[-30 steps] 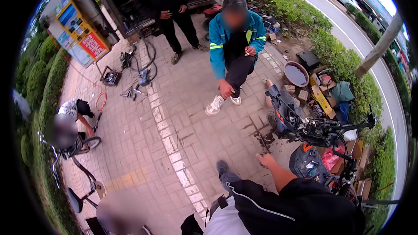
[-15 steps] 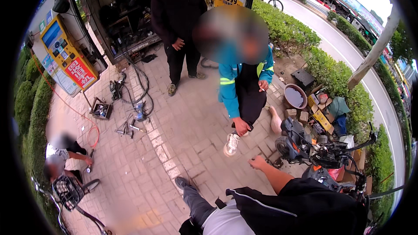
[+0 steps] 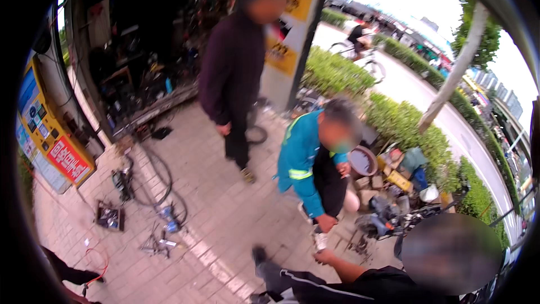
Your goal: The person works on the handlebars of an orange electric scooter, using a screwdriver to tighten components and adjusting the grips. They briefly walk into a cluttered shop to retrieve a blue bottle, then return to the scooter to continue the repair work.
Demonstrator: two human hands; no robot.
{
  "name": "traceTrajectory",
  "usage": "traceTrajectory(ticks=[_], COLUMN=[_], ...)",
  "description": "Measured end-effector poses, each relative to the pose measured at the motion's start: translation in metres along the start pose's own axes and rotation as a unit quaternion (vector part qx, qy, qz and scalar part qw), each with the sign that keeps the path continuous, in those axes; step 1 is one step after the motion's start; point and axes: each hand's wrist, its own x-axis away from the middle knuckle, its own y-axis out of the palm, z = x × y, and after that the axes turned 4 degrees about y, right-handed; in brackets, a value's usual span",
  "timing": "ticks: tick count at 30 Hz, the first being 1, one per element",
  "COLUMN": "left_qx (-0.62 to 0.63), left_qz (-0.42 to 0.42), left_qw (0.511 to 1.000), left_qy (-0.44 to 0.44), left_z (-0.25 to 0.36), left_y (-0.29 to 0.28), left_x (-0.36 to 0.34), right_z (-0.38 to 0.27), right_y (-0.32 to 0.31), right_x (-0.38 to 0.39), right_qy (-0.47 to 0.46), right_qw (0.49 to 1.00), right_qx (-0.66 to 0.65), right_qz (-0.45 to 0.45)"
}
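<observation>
Your bare right hand (image 3: 324, 256), the 1 hand of yours showing, is nearest 1 pale shoe (image 3: 320, 241), just above it in view, worn by 1 person (image 3: 301, 157) in a teal jacket; blur means you cannot tell its fingers' state. Rightward stand 1 dark two-wheeler (image 3: 379, 224) and 1 round brown basin (image 3: 356, 170).

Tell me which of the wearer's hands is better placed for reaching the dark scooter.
Likely the right hand: it is out in front, with the dark scooter beyond it to the right, while the left hand is out of view.
</observation>
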Motion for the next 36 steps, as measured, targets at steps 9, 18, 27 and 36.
traceTrajectory(ticks=[9, 18, 27, 36], left_qx=[-0.123, -0.244, -0.185, -0.121], left_qz=[0.105, 0.144, 0.027, 0.074], left_qw=[0.979, 0.948, 0.973, 0.989], left_qy=[-0.123, -0.146, -0.134, 0.039], left_z=[0.223, 0.215, 0.388, 0.672], left_y=[0.128, 0.089, 0.233, 0.345], left_x=[-0.066, -0.229, -0.471, -0.679], right_z=[-0.148, -0.54, -0.714, -0.788], right_y=[0.022, 0.023, -0.027, -0.072], right_x=[-0.095, -0.205, -0.289, -0.39], right_qy=[0.094, -0.221, -0.18, 0.011], right_qw=[0.991, 0.974, 0.982, 0.992], right_qx=[-0.087, -0.032, -0.05, -0.123], right_qz=[-0.034, -0.032, -0.013, 0.023])
